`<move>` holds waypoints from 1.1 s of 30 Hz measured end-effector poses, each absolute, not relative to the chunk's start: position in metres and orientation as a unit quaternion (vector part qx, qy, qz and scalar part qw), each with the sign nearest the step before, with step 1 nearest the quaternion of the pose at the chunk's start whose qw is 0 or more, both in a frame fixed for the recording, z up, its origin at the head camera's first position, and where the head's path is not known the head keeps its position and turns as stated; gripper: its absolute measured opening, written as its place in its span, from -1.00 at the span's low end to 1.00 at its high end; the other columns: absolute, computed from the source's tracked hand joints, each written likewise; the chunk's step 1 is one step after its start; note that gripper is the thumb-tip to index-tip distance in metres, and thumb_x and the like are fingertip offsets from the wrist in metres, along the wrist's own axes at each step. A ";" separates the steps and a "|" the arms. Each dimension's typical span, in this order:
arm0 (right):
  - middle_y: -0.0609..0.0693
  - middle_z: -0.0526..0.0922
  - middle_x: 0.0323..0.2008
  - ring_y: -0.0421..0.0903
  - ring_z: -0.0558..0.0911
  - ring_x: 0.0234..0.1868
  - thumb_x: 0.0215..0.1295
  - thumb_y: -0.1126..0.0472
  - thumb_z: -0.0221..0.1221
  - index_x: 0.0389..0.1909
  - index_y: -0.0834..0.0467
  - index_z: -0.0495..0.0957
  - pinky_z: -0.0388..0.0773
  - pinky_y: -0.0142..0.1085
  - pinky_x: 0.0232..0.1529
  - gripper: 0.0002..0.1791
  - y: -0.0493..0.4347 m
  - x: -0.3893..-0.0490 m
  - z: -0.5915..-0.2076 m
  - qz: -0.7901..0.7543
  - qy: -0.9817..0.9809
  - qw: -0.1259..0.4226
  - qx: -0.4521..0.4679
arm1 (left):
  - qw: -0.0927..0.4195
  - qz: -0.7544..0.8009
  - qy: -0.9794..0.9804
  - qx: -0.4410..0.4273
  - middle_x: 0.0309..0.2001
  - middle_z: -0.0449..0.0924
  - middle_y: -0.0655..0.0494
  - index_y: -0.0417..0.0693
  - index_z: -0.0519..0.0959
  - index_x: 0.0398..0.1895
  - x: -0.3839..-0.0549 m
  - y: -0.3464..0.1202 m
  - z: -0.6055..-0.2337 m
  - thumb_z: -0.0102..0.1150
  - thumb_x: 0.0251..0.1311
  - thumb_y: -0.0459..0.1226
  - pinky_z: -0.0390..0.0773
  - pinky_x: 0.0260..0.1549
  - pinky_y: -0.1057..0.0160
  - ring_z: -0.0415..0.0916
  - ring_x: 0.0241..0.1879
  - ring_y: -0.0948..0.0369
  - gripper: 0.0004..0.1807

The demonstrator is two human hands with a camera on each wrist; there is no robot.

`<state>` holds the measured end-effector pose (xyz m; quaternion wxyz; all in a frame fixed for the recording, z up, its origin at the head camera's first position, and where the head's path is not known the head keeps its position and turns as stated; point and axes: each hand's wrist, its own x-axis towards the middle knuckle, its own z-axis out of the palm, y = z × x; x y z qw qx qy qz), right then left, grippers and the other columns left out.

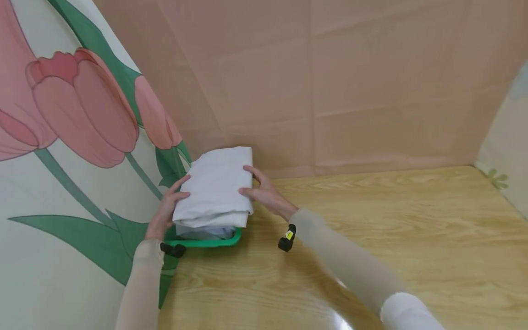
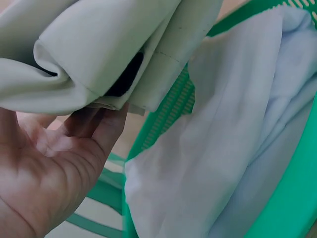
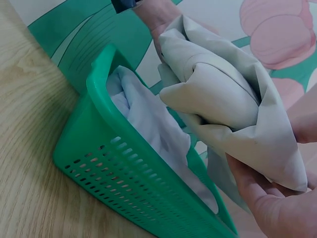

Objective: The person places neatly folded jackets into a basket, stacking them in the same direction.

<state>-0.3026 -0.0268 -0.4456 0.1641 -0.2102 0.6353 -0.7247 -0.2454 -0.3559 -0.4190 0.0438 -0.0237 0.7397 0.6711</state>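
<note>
Both hands hold a folded white cloth [image 1: 216, 183] between them, above a green plastic basket [image 3: 114, 163]. My left hand [image 1: 165, 208] grips its left side, with the thumb on top and the other fingers reaching underneath in the left wrist view. On the opposite side my right hand [image 1: 266, 192] grips the edge, fingers under the fold in the right wrist view. Thick layered folds show along the cloth's side. Inside the basket lies another pale cloth [image 2: 223, 119], loosely crumpled, below the held one. In the head view the held cloth hides most of the basket.
The basket stands on a wood-grain table [image 1: 330, 256], close to a left wall panel [image 1: 86, 178] painted with pink tulips. A brown sheet [image 1: 350, 87] covers the back. On the right is another pale panel [image 1: 505, 151].
</note>
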 end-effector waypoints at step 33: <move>0.16 -0.09 0.74 0.19 0.35 0.55 0.51 0.43 0.01 0.75 -0.07 -0.01 0.40 0.16 0.49 -0.13 -0.074 -0.301 -0.482 -0.734 0.603 0.261 -0.170 | 0.086 0.611 0.785 -0.051 0.77 -0.45 -0.03 -0.02 -0.04 0.76 -0.254 -0.405 -0.448 -0.44 0.53 -0.36 -0.45 0.63 -0.23 -0.54 0.72 -0.09 -0.27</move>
